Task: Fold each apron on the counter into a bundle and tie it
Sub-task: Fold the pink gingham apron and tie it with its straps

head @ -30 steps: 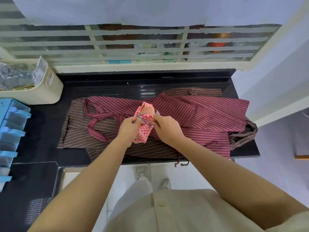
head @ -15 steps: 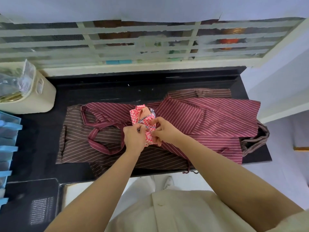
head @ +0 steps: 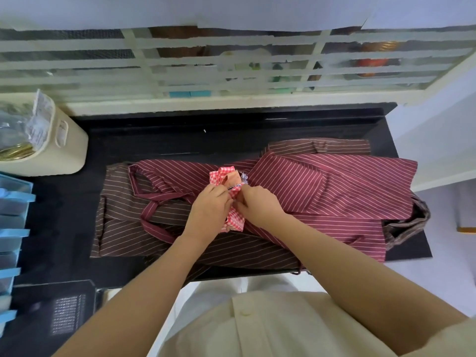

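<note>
In the head view I am watching the left hand [head: 208,210] and the right hand [head: 260,204] working close together, each pinching the striped tie [head: 235,187] on the red checked bundle [head: 235,219], which is sitting atop the maroon apron [head: 322,186] lying over the brown apron [head: 121,222] on the black counter [head: 180,140].

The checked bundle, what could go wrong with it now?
1. The left hand grips the bundle while the right hand pinches its thin tie. If a finger slips, the knot may loosen and the bundle may unfold.
2. The bundle lies on loose striped aprons. A maroon strap beside the left hand might get caught in the knot.
3. A brown apron hangs over the counter edge at the right and could slide off if tugged.
</note>
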